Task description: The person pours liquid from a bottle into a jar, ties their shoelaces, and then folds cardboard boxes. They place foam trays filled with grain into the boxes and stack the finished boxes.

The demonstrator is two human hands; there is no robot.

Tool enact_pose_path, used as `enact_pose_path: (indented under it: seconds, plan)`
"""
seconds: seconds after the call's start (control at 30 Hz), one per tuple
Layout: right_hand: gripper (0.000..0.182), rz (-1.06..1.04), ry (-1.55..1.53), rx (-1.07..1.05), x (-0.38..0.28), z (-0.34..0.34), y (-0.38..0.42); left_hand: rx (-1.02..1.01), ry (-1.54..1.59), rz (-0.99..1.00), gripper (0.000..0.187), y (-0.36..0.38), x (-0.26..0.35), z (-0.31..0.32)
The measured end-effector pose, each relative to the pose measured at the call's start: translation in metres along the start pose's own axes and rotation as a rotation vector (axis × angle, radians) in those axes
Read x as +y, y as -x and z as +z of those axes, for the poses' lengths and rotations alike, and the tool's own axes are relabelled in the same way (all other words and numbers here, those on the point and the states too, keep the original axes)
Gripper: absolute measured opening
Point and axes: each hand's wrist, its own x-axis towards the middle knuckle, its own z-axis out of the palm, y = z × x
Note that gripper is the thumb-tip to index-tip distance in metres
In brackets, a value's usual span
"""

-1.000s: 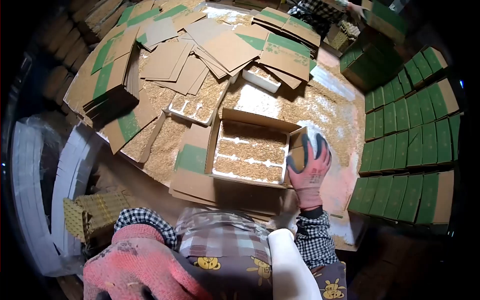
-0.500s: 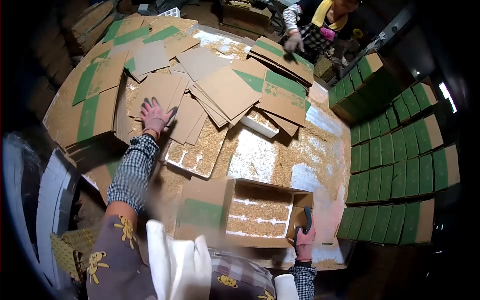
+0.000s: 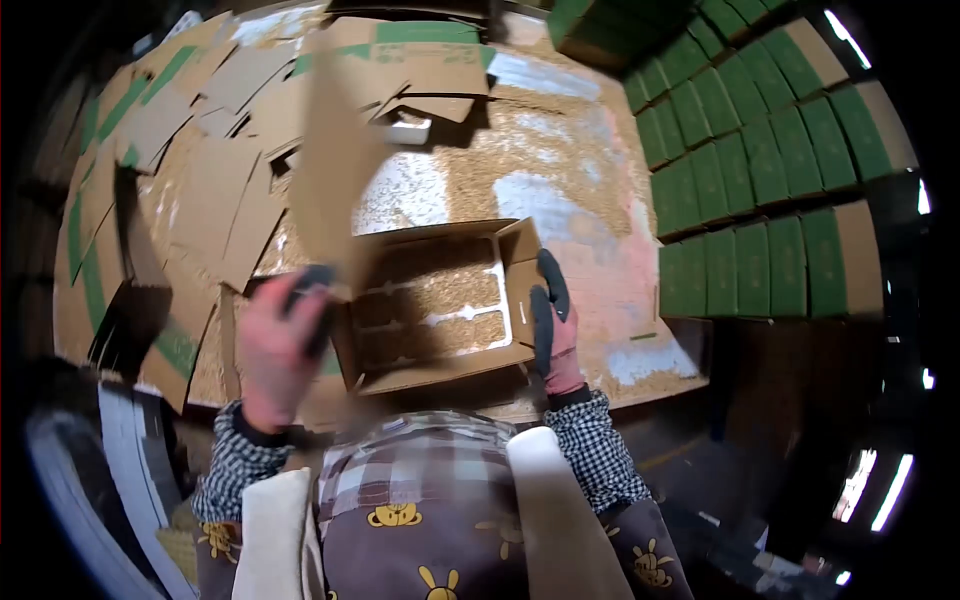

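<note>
Cardboard sheet up on the left, open box braced on the right

Here's your left hand (image 3: 272, 345), closed on the lower end of a raised cardboard sheet (image 3: 335, 165); blur hides exactly how the fingertips sit. The sheet stands steeply over the box's left end, and that low hold seems meant to let you swing it freely.

Over on the right, your right hand (image 3: 562, 345) lies along the right end of the open box (image 3: 455, 377), probably to stop it sliding. Whether it pinches the wall or only presses, I can't tell.

The box sits at the table's (image 3: 600, 260) near side, open upward, likely for easy reach from above. Inside it, a white tray (image 3: 503, 300) with dividers holds loose, grainy brown filling (image 3: 440, 285). Green boxes (image 3: 790, 150) stand in tight rows to the right, their contents hidden. Loose cardboard (image 3: 215, 195) overlaps across the far left.
</note>
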Motion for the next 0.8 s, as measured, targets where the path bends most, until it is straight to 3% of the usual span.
enact_pose_path:
  seconds: [0.03,0.07,0.1,0.17,0.2,0.27,0.33,0.37,0.43,0.47,0.53,0.6,0.67,0.7,0.73,0.8]
  plan:
    - [0.043,0.012,-0.226,-0.030,0.007,0.001,0.000,-0.282,0.088,0.187,0.033,-0.002,0.024,0.020]
    - [0.043,0.025,-0.444,-0.044,0.010,-0.001,0.000,-0.746,-0.056,0.200,0.027,0.006,0.034,0.056]
    - [0.043,0.032,-0.460,-0.080,0.010,-0.006,0.001,-1.220,-0.240,0.192,0.029,0.012,0.036,0.083]
    - [0.044,-0.033,-0.087,-0.085,0.008,-0.009,-0.003,-1.242,-0.156,0.102,0.031,-0.008,0.041,0.075]
    - [0.044,-0.040,-0.109,-0.077,0.014,-0.010,-0.004,-1.270,-0.047,0.050,0.034,-0.019,0.043,0.069]
    - [0.045,0.010,-0.345,-0.073,0.034,-0.011,-0.006,-1.217,0.093,0.031,0.040,-0.018,0.051,0.075]
    - [0.046,0.029,-0.350,-0.061,0.033,-0.008,-0.005,-0.562,-0.107,0.331,0.047,0.001,0.053,0.114]
    - [0.046,0.068,-0.331,-0.074,0.029,-0.005,-0.003,-0.565,-0.113,0.339,0.047,0.000,0.053,0.116]
    - [0.046,0.037,-0.182,-0.019,0.033,-0.005,-0.010,-0.856,0.103,0.102,0.053,-0.022,0.049,0.126]
    - [0.046,0.031,-0.181,-0.005,0.033,-0.006,-0.011,-0.619,0.033,0.022,0.055,-0.018,0.048,0.134]
    - [0.046,0.007,-0.181,-0.073,0.026,-0.003,-0.011,-0.879,-0.109,-0.041,0.057,-0.025,0.041,0.135]
    - [0.045,0.024,-0.210,-0.116,0.015,0.000,-0.017,-0.786,-0.090,0.020,0.057,-0.023,0.021,0.121]
    - [0.046,0.104,-0.630,-0.173,0.009,-0.015,-0.026,-0.347,0.304,0.060,0.054,-0.022,-0.025,0.103]
    - [0.051,0.178,-0.861,-0.118,0.014,-0.022,-0.031,-0.349,0.309,0.077,0.054,-0.017,-0.044,0.100]
    - [0.051,0.167,-0.862,-0.106,0.025,-0.020,-0.039,-0.308,0.569,-0.280,0.055,-0.001,-0.061,0.102]
    - [0.071,0.350,-0.126,-0.387,0.066,-0.007,-0.048,-0.215,1.052,-1.038,0.060,0.054,-0.081,0.123]
